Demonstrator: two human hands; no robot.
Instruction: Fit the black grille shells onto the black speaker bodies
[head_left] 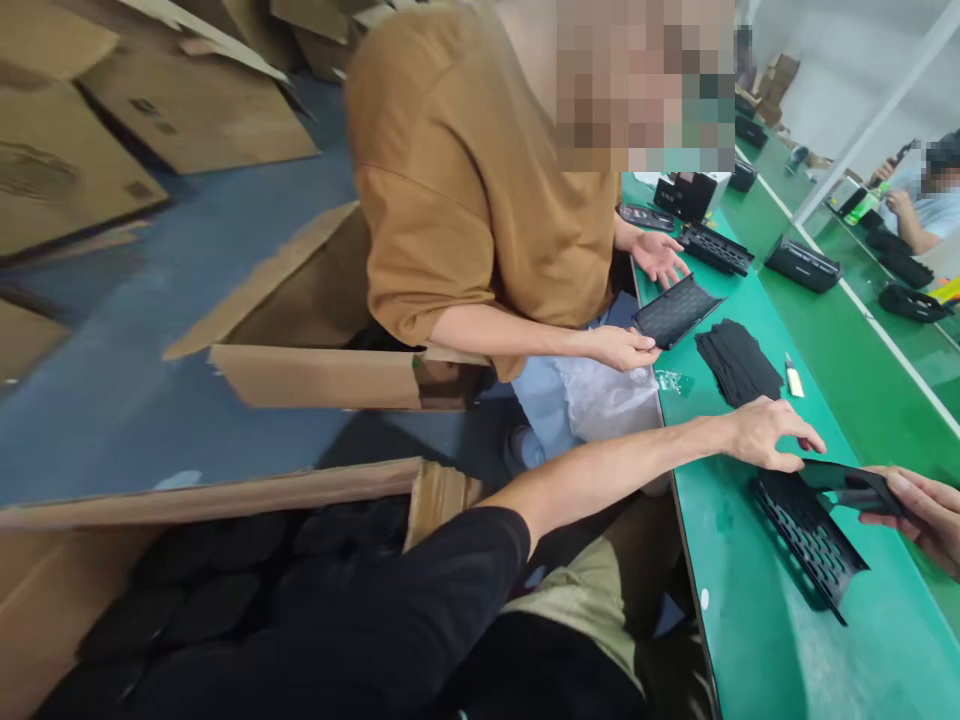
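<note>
My right hand (919, 515), at the right edge, grips a thin black curved strip (851, 480) between thumb and fingers. My left hand (769, 435) reaches over the green bench with thumb and fingers apart. Its thumb is close to the strip's far end; I cannot tell if they touch. Beneath the strip, a black perforated plastic panel (810, 545) with slotted holes lies tilted on the bench. Just beyond my left hand is a fanned stack of thin black sheets (739, 362).
A co-worker in a brown top (480, 180) holds another black panel (677, 310) at the bench (757, 640). A small white-handled tool (793, 378) lies by the sheets. An open carton (225, 490) of black parts stands at my left. Black housings (802, 265) line the bench further off.
</note>
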